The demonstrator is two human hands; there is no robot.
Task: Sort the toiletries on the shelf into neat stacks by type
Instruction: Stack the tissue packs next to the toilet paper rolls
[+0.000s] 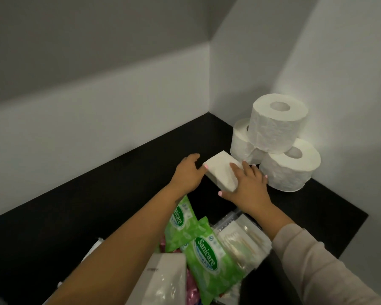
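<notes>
Both hands are on a white tissue pack (222, 172) that sits on the black shelf (97, 205) a little past centre, just beside the toilet rolls (279, 142) stacked three-high-and-wide in the corner at about two o'clock. The left hand (188, 175) holds the pack's left end, its thumb laid against the near corner, while the right hand (250, 183) lies over the top with fingers fairly straight and the thumb hooked round the near edge (so both are gripping it, lightly). The step looks like setting this pack down as the base of its own stack. To do that well, square its long side to the back wall, leave a small gap from the rolls so they are not nudged, since the top roll rests on two others and could tip, and press it flat before letting go. At six o'clock lies the unsorted heap: green Sanicare wipe packs (204, 254), clear packets of cotton buds (244, 238) and a wrapped white box (165, 280), all yet to be sorted.
</notes>
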